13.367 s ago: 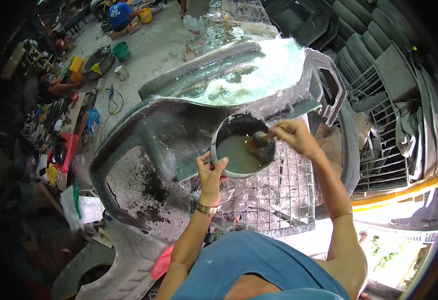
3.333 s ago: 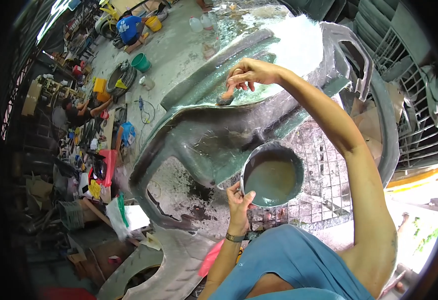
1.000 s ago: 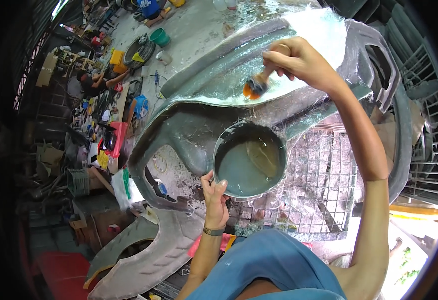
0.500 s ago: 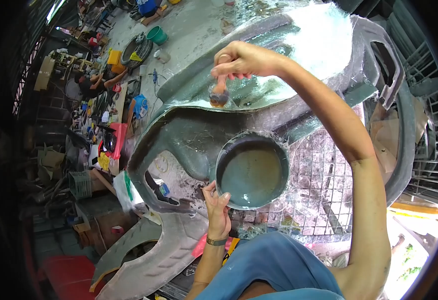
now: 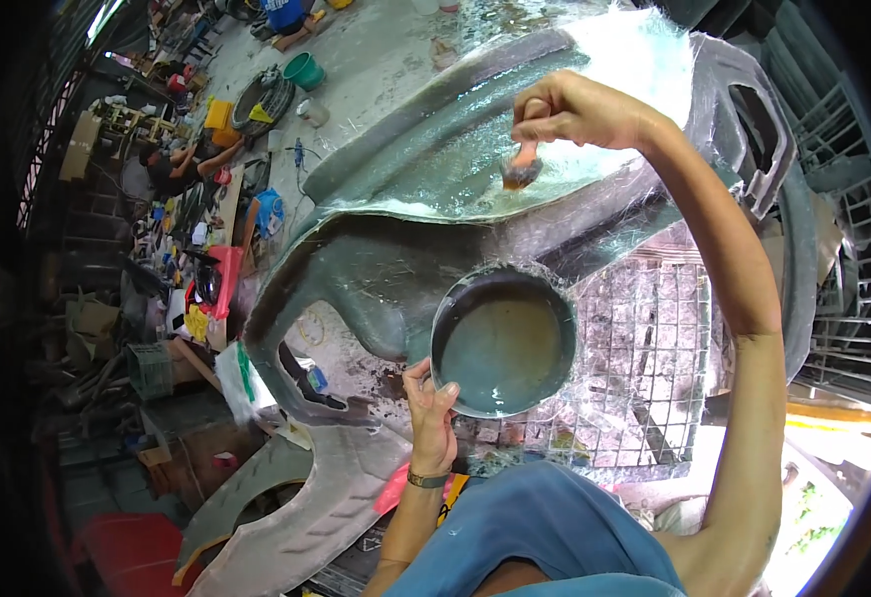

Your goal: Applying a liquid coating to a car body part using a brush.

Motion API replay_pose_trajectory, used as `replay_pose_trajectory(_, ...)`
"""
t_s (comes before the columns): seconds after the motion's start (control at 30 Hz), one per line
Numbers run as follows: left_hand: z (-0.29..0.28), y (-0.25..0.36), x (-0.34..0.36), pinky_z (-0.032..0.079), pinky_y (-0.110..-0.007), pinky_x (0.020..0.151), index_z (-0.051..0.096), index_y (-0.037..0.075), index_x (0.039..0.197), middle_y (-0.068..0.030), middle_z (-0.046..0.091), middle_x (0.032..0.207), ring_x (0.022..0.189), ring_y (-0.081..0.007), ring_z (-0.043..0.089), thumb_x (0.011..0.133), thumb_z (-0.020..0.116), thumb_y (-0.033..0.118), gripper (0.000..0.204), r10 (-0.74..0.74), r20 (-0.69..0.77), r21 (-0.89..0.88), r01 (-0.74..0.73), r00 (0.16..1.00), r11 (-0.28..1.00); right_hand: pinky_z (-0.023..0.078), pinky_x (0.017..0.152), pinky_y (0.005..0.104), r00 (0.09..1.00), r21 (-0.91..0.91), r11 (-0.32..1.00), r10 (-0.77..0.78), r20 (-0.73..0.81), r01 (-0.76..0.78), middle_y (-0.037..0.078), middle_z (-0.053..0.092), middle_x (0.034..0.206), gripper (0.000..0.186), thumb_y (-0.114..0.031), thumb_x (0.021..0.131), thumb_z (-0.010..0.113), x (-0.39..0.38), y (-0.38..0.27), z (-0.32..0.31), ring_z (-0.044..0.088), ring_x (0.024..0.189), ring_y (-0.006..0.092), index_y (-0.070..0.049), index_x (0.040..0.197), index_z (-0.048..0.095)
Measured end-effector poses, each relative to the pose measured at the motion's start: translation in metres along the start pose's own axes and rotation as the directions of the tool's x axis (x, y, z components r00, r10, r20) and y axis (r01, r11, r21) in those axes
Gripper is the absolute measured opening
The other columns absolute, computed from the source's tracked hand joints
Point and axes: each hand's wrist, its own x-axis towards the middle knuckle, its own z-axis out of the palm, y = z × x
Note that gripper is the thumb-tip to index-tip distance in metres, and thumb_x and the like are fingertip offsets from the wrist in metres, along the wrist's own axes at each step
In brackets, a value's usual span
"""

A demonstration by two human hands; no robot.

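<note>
Bowl (image 5: 503, 341) sits before the panel (image 5: 405, 269); brush (image 5: 521, 171) rests on the panel, behind the bowl.

The person wears a blue short-sleeved shirt (image 5: 555, 527) that leaves both forearms bare. A thin dark band with a pale metallic clasp (image 5: 425, 480) circles the wrist of the left hand (image 5: 430, 413). The right hand (image 5: 575, 107) is ungloved, with no rings or watch visible.

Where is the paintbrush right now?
In the head view the paintbrush is upper middle, held in the right hand, its bristles on the shiny wet part of the grey moulded panel, above the bowl.
</note>
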Motion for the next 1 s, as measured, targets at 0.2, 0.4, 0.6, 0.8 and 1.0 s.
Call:
replay_pose_trajectory(0.2,0.002,-0.002,0.000,0.041,-0.030,0.096,0.034,0.008,0.128,-0.0114,0.053,0.122,0.109,-0.0148,0.051,0.082,0.065,0.010,0.056,-0.013,0.005,0.023,0.013,1.000,1.000,0.046,0.061,0.0394,0.979,-0.071,0.976,-0.205,0.014,0.206,0.011,0.064,0.059,0.038,-0.023,0.093,0.056,0.034,-0.017,0.043,0.066,0.063,0.0221,0.004,0.067,0.055)
replay_pose_trajectory(0.4,0.012,0.000,-0.001,0.043,-0.029,0.094,0.033,0.007,0.129,-0.0120,0.054,0.121,0.108,-0.0139,0.052,0.084,0.064,0.010,0.055,0.019,0.008,0.028,-0.020,1.000,0.999,0.046,0.061,0.0394,0.947,-0.148,0.940,-0.317,-0.052,0.306,0.011,0.066,0.062,0.038,-0.023,0.092,0.058,0.057,-0.049,0.062,0.064,0.063,0.0227,0.002,0.063,0.056)
replay_pose_trajectory(0.6,0.011,0.012,-0.002,0.045,-0.029,0.092,0.032,0.006,0.129,-0.0116,0.055,0.117,0.104,-0.0137,0.053,0.085,0.064,0.010,0.055,0.060,-0.020,0.039,-0.060,0.998,0.997,0.038,0.050,0.0267,0.925,0.239,0.894,-0.361,-0.119,0.380,0.005,0.065,0.068,0.036,-0.021,0.090,0.064,-0.015,-0.064,0.032,0.050,0.057,0.0079,0.000,0.062,0.058)
replay_pose_trajectory(0.8,0.013,0.020,0.000,0.051,-0.021,0.070,0.032,0.006,0.129,-0.0078,0.059,0.108,0.090,-0.0093,0.057,0.085,0.065,0.014,0.056,0.065,-0.026,0.045,-0.064,0.998,0.997,0.046,0.058,0.0371,0.963,-0.152,0.955,-0.235,0.135,0.254,0.014,0.065,0.072,0.026,-0.023,0.084,0.070,-0.088,-0.039,0.078,0.060,0.065,0.0305,-0.002,0.070,0.063)
replay_pose_trajectory(1.0,0.021,0.023,0.005,0.053,-0.022,0.071,0.031,0.007,0.128,-0.0088,0.059,0.111,0.092,-0.0102,0.059,0.086,0.065,0.015,0.056,0.059,0.011,0.021,-0.059,0.998,0.998,0.045,0.055,0.0281,0.999,0.328,0.944,0.033,0.010,-0.035,0.006,0.068,0.070,0.027,-0.014,0.088,0.064,-0.086,-0.017,0.081,0.058,0.061,0.0087,0.000,0.064,0.063)
